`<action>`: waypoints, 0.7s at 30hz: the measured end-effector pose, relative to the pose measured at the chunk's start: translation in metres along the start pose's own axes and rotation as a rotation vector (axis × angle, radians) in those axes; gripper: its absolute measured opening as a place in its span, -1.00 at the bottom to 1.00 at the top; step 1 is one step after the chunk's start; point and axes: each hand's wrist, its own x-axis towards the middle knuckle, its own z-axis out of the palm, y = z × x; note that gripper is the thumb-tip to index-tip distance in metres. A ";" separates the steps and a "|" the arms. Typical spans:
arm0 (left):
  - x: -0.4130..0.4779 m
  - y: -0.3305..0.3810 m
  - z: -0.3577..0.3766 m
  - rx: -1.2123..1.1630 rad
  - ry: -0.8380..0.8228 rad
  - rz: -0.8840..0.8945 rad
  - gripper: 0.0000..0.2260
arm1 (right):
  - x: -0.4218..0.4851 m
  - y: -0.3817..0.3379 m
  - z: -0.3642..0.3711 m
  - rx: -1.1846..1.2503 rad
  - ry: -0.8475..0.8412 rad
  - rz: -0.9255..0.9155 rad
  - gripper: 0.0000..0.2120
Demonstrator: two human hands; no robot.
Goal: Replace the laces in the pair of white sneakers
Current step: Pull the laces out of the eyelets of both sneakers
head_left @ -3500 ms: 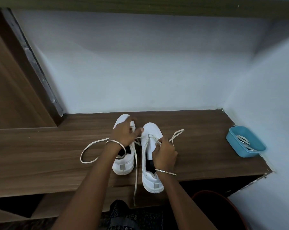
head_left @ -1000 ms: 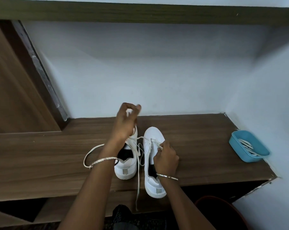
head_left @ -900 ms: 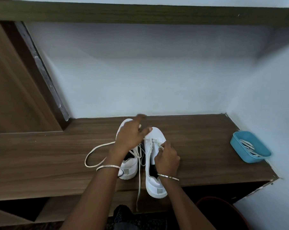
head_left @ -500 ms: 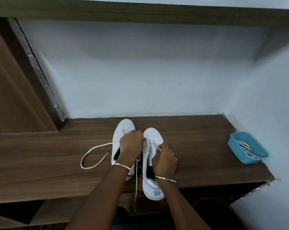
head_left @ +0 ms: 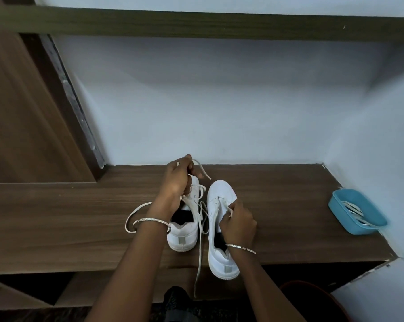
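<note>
On dark wood-grain shelf [head_left: 57, 217] against pale wall [head_left: 219, 101]: pair of white low-top sneakers [head_left: 220, 194], side by side. Curled fingers of left hand [head_left: 176, 180] pinched on off-white flat lace [head_left: 203, 173] end above left shoe [head_left: 182, 235]; fingers of right hand [head_left: 238, 225] clamped on second lace [head_left: 229, 211] at right shoe [head_left: 222, 261] eyelets. Judged mid-task: both lacings loose, unfinished.

sneakers [head_left: 203, 228] on shelf [head_left: 68, 219], tray [head_left: 359, 217] right

Two sneakers [head_left: 220, 191], one tub [head_left: 342, 217], laces [head_left: 198, 252] unclear
</note>
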 end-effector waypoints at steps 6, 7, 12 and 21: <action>-0.018 0.031 0.008 -0.071 -0.147 -0.026 -0.69 | -0.009 -0.020 -0.025 0.244 -0.197 -0.298 -0.56; -0.022 0.034 0.010 -0.096 -0.178 -0.029 -0.69 | -0.012 -0.024 -0.023 0.231 -0.231 -0.410 -0.50; -0.034 0.046 0.017 -0.195 -0.258 -0.045 -0.68 | -0.021 -0.037 -0.019 0.297 -0.333 -0.457 -0.74; -0.046 0.041 -0.015 0.267 -0.190 0.093 -0.67 | -0.016 -0.044 -0.111 1.043 -0.459 -0.033 -0.75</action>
